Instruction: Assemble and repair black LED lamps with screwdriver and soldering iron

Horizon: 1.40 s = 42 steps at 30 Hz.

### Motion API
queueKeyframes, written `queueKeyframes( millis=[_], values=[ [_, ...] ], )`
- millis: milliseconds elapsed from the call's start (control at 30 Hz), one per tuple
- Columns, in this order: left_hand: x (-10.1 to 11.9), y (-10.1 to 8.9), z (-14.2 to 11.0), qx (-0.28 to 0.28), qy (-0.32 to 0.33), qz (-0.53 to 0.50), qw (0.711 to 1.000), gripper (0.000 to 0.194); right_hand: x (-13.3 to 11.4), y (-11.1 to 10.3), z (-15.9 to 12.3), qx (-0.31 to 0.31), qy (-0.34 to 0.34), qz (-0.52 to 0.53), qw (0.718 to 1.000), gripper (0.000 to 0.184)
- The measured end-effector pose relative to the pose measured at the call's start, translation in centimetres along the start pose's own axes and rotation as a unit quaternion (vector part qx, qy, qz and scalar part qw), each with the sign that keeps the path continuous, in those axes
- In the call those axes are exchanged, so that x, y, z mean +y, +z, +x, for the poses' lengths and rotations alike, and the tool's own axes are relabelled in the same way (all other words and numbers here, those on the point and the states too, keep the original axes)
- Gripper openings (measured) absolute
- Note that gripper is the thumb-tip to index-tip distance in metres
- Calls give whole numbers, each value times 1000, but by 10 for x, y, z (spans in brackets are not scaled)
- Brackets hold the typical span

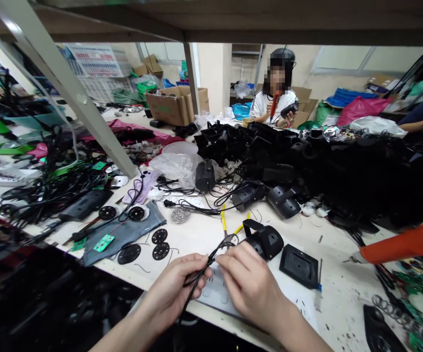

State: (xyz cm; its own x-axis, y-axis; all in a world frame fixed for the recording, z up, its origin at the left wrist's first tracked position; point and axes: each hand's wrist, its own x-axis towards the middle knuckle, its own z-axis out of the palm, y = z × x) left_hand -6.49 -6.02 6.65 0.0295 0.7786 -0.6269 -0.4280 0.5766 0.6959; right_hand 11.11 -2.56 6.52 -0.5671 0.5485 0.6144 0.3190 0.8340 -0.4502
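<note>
Over the table's front edge, my left hand is closed around a folded bundle of thin black cable. My right hand pinches the same cable between thumb and fingers. Its loops stick up beyond both hands, and a length hangs down under the left palm. Just past the hands lie pliers with yellow handles. A black plastic housing with a bracket sits beyond the right hand, beside a squarish black plastic part. Several flat black discs lie to the left.
An orange tool with a thin metal tip juts in from the right. Black parts are heaped at back right. A slanted metal post stands left, under an overhead shelf. Across the table, a person holds a red tool.
</note>
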Motion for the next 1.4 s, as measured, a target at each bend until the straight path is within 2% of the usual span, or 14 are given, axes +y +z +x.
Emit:
queueKeyframes(
  millis=[100,233,333,433,633,867,967,1033,1067,1167,1233,1300,1367,1400],
  values=[
    [-3,3,-1,-7,3,-11,1000,27,-2,10,-7,-24,25,4,999,27],
    [-4,5,-4,-17,21,-5,1000,35,0,17,-10,-15,62,50,997,21],
    [-4,6,-7,-19,51,17,998,39,-2,17,-8,16,124,87,988,14],
    [-4,8,-10,-4,83,44,996,39,-5,18,-7,59,159,69,983,13],
    [-8,11,-8,12,125,93,988,43,-5,25,-8,39,178,31,983,16],
    [-8,12,-4,27,162,138,977,40,-10,25,-6,114,114,100,982,22],
    [-8,12,-3,47,199,163,965,39,-14,24,-6,118,176,168,963,22],
    [-9,11,-2,65,233,189,952,37,-15,22,-5,116,290,243,918,29],
    [-9,9,-2,75,250,202,944,36,-15,22,-5,112,354,291,882,34],
    [-9,6,-3,91,291,240,922,32,-16,22,-4,83,496,449,738,53],
    [-9,7,-5,91,320,256,908,29,-17,24,-2,56,534,550,640,56],
    [-8,9,-6,83,337,257,902,28,-18,27,0,31,554,642,529,47],
    [-7,12,-7,61,321,236,915,31,-19,30,2,16,565,708,424,36],
    [-7,13,-7,46,301,218,927,33,-19,32,2,12,567,729,383,33]
  ],
)
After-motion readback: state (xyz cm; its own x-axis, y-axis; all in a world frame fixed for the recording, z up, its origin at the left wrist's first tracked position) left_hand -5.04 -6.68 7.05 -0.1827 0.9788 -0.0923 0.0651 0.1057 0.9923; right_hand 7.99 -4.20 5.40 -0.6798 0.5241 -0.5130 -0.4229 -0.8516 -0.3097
